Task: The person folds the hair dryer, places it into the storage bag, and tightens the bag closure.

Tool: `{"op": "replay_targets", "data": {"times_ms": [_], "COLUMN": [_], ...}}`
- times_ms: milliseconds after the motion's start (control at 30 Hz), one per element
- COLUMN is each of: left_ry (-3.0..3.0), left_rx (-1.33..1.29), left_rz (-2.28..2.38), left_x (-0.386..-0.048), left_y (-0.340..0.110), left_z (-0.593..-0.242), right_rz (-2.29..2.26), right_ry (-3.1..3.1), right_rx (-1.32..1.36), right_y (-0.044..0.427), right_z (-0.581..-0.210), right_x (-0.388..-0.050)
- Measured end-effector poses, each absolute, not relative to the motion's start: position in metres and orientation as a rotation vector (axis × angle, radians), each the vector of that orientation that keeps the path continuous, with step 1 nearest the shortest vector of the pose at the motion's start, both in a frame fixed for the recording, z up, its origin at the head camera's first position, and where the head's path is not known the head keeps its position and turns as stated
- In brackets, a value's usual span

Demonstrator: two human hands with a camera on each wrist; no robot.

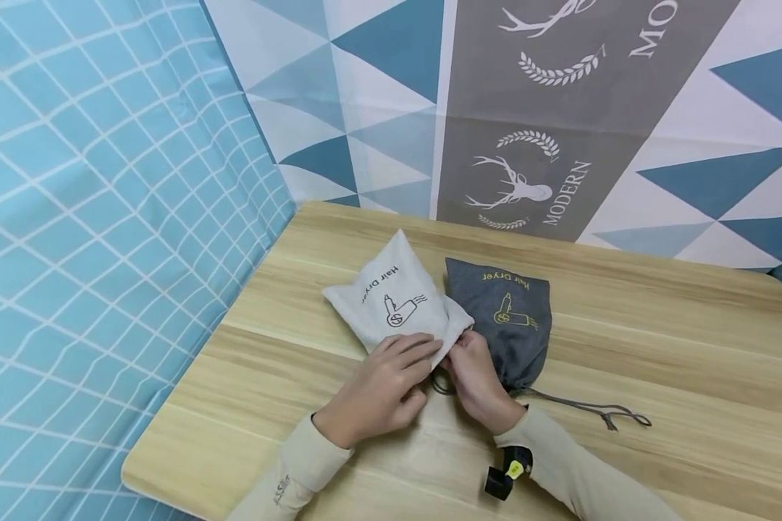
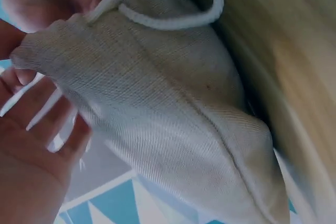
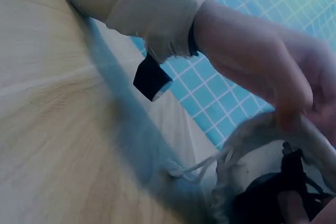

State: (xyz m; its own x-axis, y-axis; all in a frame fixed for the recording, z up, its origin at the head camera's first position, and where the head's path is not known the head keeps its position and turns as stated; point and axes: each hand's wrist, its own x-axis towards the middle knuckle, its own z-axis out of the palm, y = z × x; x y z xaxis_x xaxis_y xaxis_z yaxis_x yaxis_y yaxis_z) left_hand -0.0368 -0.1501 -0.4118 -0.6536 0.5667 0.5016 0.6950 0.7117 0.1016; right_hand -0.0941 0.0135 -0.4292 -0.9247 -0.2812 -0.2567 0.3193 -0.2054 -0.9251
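A light grey drawstring bag (image 1: 410, 304), printed "Hair Dryer" with a dryer drawing, lies on the table with its mouth toward me. My left hand (image 1: 387, 387) holds the bag beside its mouth; in the right wrist view its thumb presses the rim. At the opening is my right hand (image 1: 476, 373), its fingertips partly hidden. Inside the mouth, the right wrist view shows a black object (image 3: 268, 200) with a thin cord, a right fingertip against it; its kind is unclear. The bag's white drawstring (image 2: 173, 23) hangs in a loop in the left wrist view.
A dark grey drawstring bag (image 1: 521, 318) with yellow "Hair Dryer" print lies just right of the light one, its cord (image 1: 586, 401) trailing right. The wooden table (image 1: 678, 347) meets a patterned wall covering (image 1: 391, 159) behind and a blue gridded sheet (image 1: 104, 217) at left.
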Motion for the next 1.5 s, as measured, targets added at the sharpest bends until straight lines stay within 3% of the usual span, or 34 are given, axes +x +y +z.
{"op": "replay_targets", "data": {"times_ms": [167, 533, 833, 1167, 1333, 1500], "left_ry": [-2.547, -2.733, -2.678, -2.747, -2.704, -3.043], "left_rx": [-0.943, -0.826, -0.785, -0.795, -0.556, -0.26], "left_rz": [-0.484, -0.369, -0.351, -0.313, -0.358, -0.291], "left_x": [-0.034, -0.024, -0.002, 0.006, 0.007, 0.007], "left_y": [-0.152, -0.155, -0.16, -0.159, -0.176, -0.187], "left_z": [-0.414, -0.413, -0.409, -0.408, -0.394, -0.399], "right_rz": [-2.166, -1.687, -2.182, -1.599, -1.535, -1.378], "right_ry": [1.788, 2.401, 1.716, 2.515, 2.497, 2.394], "right_rx": [0.0, -0.423, -0.069, -0.5, -0.572, -0.559], "right_y": [0.016, 0.026, 0.029, 0.063, 0.076, 0.074], "right_z": [-0.438, -0.445, -0.442, -0.425, -0.42, -0.411], "right_x": [-0.096, -0.09, -0.082, -0.077, -0.085, -0.1]}}
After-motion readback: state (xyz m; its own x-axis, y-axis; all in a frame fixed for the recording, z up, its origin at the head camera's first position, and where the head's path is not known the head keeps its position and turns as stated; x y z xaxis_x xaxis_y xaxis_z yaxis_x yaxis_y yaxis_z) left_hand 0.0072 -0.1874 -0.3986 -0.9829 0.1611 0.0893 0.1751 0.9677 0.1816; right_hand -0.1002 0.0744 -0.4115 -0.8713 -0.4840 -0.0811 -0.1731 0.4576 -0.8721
